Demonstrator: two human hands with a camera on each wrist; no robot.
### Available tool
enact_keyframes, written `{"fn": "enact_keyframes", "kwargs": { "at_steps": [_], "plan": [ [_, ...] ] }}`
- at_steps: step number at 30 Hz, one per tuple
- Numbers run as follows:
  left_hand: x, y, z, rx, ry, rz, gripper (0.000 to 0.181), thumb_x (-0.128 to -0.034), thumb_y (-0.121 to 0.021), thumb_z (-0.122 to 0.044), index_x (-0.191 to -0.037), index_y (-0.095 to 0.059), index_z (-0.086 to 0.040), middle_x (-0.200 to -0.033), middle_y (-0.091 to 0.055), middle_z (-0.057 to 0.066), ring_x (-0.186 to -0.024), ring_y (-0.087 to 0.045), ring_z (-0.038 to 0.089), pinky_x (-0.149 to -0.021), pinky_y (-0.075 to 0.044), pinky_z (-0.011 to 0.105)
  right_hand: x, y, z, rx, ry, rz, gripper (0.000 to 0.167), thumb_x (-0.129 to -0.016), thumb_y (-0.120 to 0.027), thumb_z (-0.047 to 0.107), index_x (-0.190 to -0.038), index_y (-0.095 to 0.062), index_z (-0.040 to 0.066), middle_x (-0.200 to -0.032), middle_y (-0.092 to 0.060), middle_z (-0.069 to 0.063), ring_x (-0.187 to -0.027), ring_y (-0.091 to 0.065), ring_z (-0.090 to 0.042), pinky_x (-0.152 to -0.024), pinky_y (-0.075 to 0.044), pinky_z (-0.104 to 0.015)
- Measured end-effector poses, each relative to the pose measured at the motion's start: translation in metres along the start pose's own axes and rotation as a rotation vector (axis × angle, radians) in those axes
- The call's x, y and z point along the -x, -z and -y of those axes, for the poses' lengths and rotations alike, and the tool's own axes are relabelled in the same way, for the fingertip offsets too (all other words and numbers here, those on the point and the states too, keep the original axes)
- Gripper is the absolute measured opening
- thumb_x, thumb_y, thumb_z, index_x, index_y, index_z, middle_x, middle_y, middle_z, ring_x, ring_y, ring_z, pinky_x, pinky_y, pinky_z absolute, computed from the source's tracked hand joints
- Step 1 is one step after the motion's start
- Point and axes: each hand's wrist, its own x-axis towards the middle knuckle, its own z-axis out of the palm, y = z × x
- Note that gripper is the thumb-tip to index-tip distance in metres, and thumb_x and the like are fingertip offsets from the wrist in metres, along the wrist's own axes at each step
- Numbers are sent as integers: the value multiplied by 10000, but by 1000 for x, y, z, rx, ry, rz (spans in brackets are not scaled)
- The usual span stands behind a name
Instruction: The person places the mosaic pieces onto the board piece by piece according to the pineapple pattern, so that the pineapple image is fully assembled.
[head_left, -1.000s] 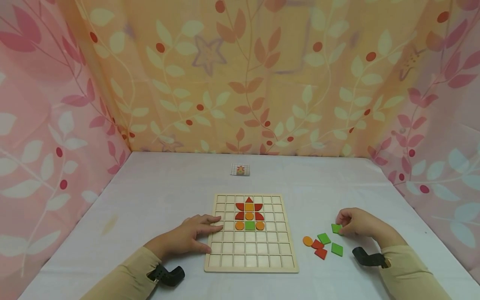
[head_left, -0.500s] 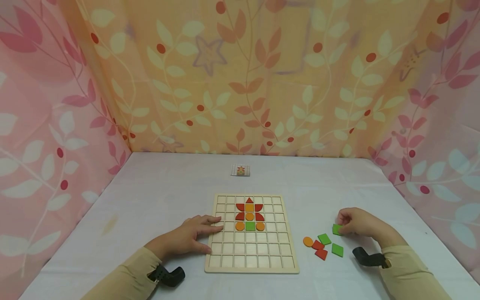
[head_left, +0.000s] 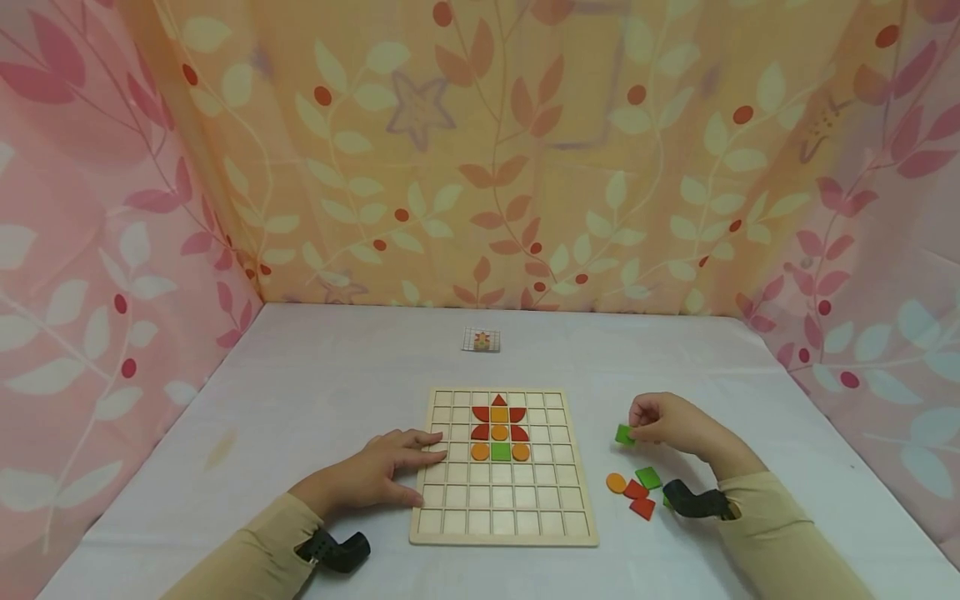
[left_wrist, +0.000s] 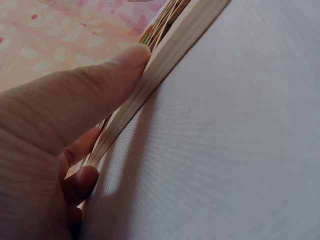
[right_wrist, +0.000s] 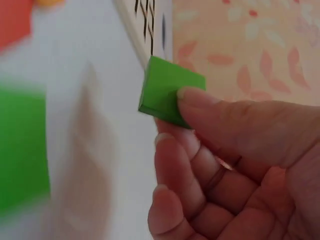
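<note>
Pale wooden grid board (head_left: 513, 522) flat on the white-clothed bench (head_left: 300, 367); all places taken from it.

Left hand (head_left: 375, 471) at the board's left rim: fingers spread and fairly straight, fingertips over the rim, thumb against the edge, nothing gripped. Right hand (head_left: 678, 429) off the board's right side, thumb and fingers nearly together, pinching a flat green square tile (head_left: 623, 434) by one edge; tile well apart from the board.

On the board, upper middle: red triangle (head_left: 498, 400), orange square (head_left: 498, 415), red curved pieces to either side, orange disc (head_left: 499, 432), then green square (head_left: 500, 452) between two more orange discs.

Right of the board, nearer the person than the held tile, a loose cluster: flat orange disc (head_left: 616, 483), two red pieces (head_left: 642, 508) (outline unclear), green tile (head_left: 648, 477). Black wrist device (head_left: 697, 500) covers most of another green piece (head_left: 667, 502).

Beyond the board's far rim: small printed card (head_left: 481, 340) with gridded picture. Farther back, orange leaf-patterned curtain (head_left: 480, 167).
</note>
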Motion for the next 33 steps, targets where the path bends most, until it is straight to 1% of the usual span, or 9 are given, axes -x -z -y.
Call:
{"fn": "enact_keyframes", "kwargs": {
  "at_steps": [3, 9, 12, 14, 17, 20, 24, 29, 33],
  "plan": [
    [0, 0, 0, -2, -6, -3, 663, -746, -655, -533, -1339, -472, -299, -1451, -325, -62, -1280, -306, 207, -953, -220, 499, -8, -16, 19, 6, 56, 22, 151, -775, -707, 130, -771, -565, 80, -670, -519, -17, -636, -468, -173, -546, -379, -289],
    [-1, -1, 1, 1, -10, -5, 670, -744, -650, -541, -1340, -471, -293, -1452, -326, -60, -1283, -304, 208, -962, -212, 503, -24, -47, 55, -2, 179, 98, 147, -771, -709, 101, -767, -562, 90, -668, -510, 1, -634, -471, -158, -556, -373, -288],
    [-1, -1, 2, 1, -18, -8, 674, -744, -644, -546, -1341, -474, -281, -1449, -334, -49, -1279, -312, 218, -956, -216, 512, -30, -60, 71, -22, 240, 138, 144, -773, -709, 94, -776, -565, 83, -686, -515, -2, -654, -476, -158, -582, -390, -295],
    [-1, -1, 2, 1, -18, -6, 675, -747, -638, -552, -1342, -473, -279, -1449, -335, -47, -1278, -312, 218, -953, -217, 514, -34, -69, 80, -54, 277, 169, 140, -776, -708, 90, -785, -569, 73, -703, -517, -6, -673, -480, -163, -603, -403, -302],
    [-1, -1, 2, -1, -18, -4, 678, -747, -633, -557, -1344, -470, -277, -1449, -333, -45, -1278, -311, 220, -949, -218, 517, -40, -81, 93, -91, 294, 213, 138, -781, -709, 110, -775, -574, 82, -711, -524, 8, -711, -490, -157, -637, -410, -304],
    [-1, 0, 2, 0, -19, -3, 679, -746, -634, -554, -1343, -472, -275, -1449, -333, -44, -1276, -311, 216, -947, -218, 513, -46, -93, 101, -123, 293, 262, 119, -788, -703, 122, -776, -588, 97, -711, -531, 23, -721, -490, -146, -640, -406, -297],
    [-1, 1, 1, 2, -25, -4, 678, -747, -638, -544, -1344, -471, -269, -1449, -333, -38, -1270, -315, 214, -944, -220, 509, -54, -106, 107, -167, 326, 323, 99, -785, -698, 77, -780, -600, 81, -726, -549, 19, -684, -490, -131, -623, -416, -275],
    [-1, 1, 0, 7, -19, -1, 674, -750, -639, -542, -1346, -467, -279, -1451, -328, -44, -1272, -313, 216, -938, -223, 506, -57, -114, 112, -174, 365, 361, 102, -781, -706, 78, -782, -605, 86, -754, -564, 21, -701, -505, -111, -648, -433, -268],
    [-1, 0, 1, 5, -15, -2, 673, -753, -630, -551, -1347, -464, -282, -1452, -324, -52, -1271, -313, 215, -936, -226, 508, -57, -115, 117, -173, 361, 380, 96, -785, -699, 64, -796, -604, 64, -749, -565, 6, -698, -507, -125, -645, -428, -274]
  ]
}}
